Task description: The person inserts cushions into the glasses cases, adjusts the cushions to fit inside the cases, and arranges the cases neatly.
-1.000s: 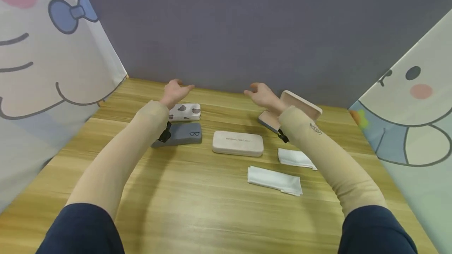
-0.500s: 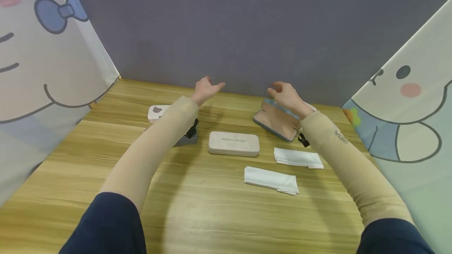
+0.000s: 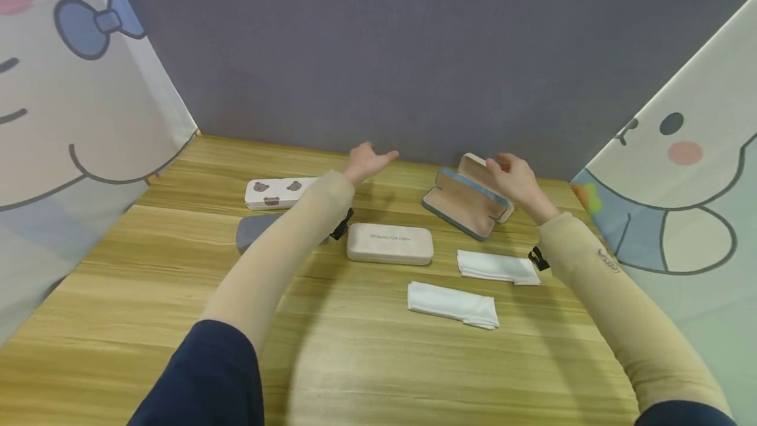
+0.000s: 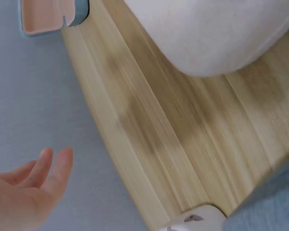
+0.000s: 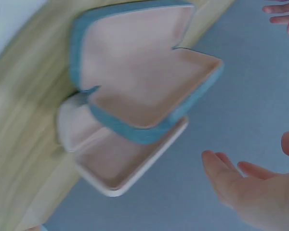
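My left hand point(image 3: 368, 163) hovers over the back of the table with thumb extended, holding nothing. In the left wrist view its fingers point(image 4: 58, 178) are loosely bent. My right hand point(image 3: 517, 184), also holding nothing, hangs close over the open white glasses case point(image 3: 473, 166). In front of that case lies an open blue glasses case point(image 3: 458, 206) with a pinkish lining; the right wrist view shows its raised lid point(image 5: 159, 89) overlapping the white one. A closed cream glasses case point(image 3: 390, 244) with printed lettering sits between my arms.
To the left lie a white case with bear prints point(image 3: 278, 193) and a grey-blue case point(image 3: 254, 229), partly hidden by my left sleeve. Two folded white cloths point(image 3: 452, 304) lie front right. A grey partition point(image 3: 378, 51) borders the table's back; printed curtains point(image 3: 89, 104) flank both sides.
Both hands have moved right across the table. The right hand has gone from over the blue case to beside the white one, and the view has shifted slightly. The cases and cloths stay put.
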`<state>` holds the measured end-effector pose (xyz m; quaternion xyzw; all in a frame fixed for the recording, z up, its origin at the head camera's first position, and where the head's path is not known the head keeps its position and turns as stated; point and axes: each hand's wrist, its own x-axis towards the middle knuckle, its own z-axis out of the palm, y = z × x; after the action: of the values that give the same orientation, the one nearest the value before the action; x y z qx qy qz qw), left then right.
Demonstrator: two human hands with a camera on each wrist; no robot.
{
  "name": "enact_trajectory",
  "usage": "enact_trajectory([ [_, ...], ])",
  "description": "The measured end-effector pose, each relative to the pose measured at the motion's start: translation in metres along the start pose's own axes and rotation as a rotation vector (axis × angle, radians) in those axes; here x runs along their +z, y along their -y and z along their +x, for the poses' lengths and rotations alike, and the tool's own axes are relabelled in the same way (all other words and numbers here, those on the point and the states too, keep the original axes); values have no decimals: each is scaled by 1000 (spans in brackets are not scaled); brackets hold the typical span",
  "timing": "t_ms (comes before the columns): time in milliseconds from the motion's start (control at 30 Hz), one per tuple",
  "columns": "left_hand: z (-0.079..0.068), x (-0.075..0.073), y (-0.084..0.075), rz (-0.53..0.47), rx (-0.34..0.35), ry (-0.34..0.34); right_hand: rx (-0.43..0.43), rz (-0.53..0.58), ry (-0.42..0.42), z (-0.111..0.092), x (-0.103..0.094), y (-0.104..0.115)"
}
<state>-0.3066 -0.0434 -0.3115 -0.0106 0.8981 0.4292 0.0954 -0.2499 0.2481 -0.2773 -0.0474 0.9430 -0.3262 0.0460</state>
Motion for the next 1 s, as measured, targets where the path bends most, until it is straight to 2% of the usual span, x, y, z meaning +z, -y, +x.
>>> enact_trajectory([
  [100, 0, 6, -2, 18, 4, 7, 36, 24, -20, -5, 2, -11],
  [233, -2, 15, -7, 32, 10, 41, 94, 48, -86, -11, 5, -23],
  [367, -3, 25, -10, 52, 11, 67, 150, 39, -123, -15, 10, -31],
  [600, 4, 46, -11, 46, -14, 109, 220, -2, -60, -15, 21, -39],
  [833, 16, 69, -15, -36, -48, 133, 354, 85, -12, -9, 33, -46],
  [1000, 13, 81, -22, -76, -48, 138, 409, 136, -9, -8, 38, -47],
])
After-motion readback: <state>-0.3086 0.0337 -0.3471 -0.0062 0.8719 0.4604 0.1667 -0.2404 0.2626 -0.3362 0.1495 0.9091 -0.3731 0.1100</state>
